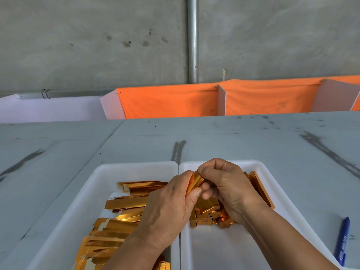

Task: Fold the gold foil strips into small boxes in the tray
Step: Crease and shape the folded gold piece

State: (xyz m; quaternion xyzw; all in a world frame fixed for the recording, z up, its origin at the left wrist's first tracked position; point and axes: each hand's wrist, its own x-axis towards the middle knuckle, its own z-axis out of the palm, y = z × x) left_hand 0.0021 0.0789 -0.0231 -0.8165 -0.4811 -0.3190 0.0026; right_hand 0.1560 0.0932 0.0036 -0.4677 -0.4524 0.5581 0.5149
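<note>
1. Up close in the head view, both hands meet over the left edge of the right tray (253, 164), above the seam where it touches the left tray (136, 166).
2. The left hand (169, 209) has its fingers curled, and its thumb and fingertips pinch the lower end of one gold strip (195, 183).
3. The right hand (228, 186) is also curled and pinches the upper end of the same strip, which bends into a curve between the two hands.
4. The held strip hangs clear of the right tray's floor and touches only the fingers.
5. Small folded boxes (206, 213) lie heaped inside the right tray, under the right hand and wrist.
6. Longer gold pieces (261, 188) lean along the right tray's right wall.
7. Flat strips (124, 203) fill the left tray, just left of the right tray, in loose overlapping layers.
8. A blue pen (341, 240) lies on the grey table (233, 137), right of the right tray and apart from it.
9. Beyond the right tray, past the table's far edge, hangs an orange cloth (169, 100). Behind it a metal pipe (192, 39) runs up a concrete wall (78, 36).
</note>
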